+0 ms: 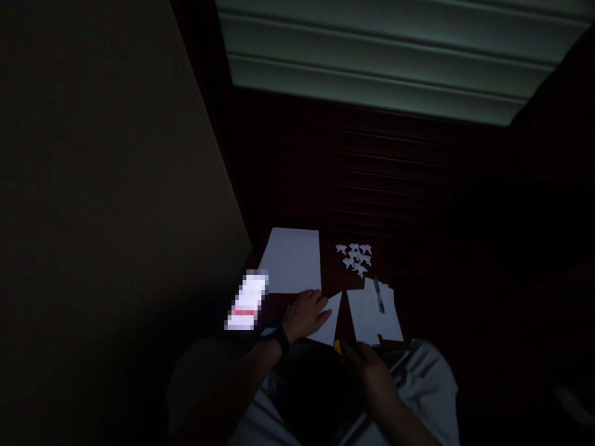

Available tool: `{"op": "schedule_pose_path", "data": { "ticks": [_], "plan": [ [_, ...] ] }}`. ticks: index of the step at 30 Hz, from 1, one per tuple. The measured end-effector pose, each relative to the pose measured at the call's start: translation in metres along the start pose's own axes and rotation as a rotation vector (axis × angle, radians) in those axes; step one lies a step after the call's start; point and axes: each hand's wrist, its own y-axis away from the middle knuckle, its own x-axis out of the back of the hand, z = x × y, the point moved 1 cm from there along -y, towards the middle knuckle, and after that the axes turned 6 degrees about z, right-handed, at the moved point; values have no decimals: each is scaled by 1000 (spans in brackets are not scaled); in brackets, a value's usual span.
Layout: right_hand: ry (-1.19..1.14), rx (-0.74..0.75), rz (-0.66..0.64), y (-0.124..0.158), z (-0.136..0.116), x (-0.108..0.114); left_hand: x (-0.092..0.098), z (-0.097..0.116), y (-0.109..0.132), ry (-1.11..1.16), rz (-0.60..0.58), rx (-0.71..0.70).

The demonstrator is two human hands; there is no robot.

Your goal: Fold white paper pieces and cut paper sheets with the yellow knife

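Note:
My left hand [304, 314] lies flat with its fingers spread on a white sheet of paper [331, 319] near the table's front edge. A dark band circles that wrist. Just right of the sheet's lower corner, my right hand [362, 359] is closed around a small yellow tool [339, 349]; the room is dark and the tool's details do not show. More white paper [390, 322] lies to the right, with a pen [379, 296] on top. Behind it sits a group of small white paper cutouts [357, 257].
A larger white sheet [295, 260] is at the back left of the dark table [332, 266]. A lit screen [247, 300], pixelated, stands at the left. A wall [116, 155] rises on the left, and pale slats [372, 68] hang beyond the table.

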Motion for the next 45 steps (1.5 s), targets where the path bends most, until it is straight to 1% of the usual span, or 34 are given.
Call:
{"op": "schedule_pose_path", "data": {
  "ticks": [3, 7, 10, 19, 29, 35, 41, 45],
  "plan": [
    [1, 7, 6, 1, 1, -2, -2, -1, 0, -2, 2, -6],
    [-4, 15, -19, 5, 3, -4, -2, -1, 0, -5, -10, 0],
    [-2, 8, -35, 7, 3, -3, -1, -1, 0, -4, -11, 2],
    [-35, 31, -30, 15, 2, -1, 1, 0, 0, 8, -3, 10],
    [-26, 27, -38, 5, -7, -1, 3, 1, -1, -5, -22, 5],
    [-36, 51, -43, 10, -7, -3, 2, 0, -1, -11, -36, 7],
    [-42, 62, -11, 9, -4, -10, 2, 1, -1, -3, -38, 12],
    [-58, 72, 19, 9, -5, -10, 2, 1, -1, -6, -32, 13]
  ]
}}
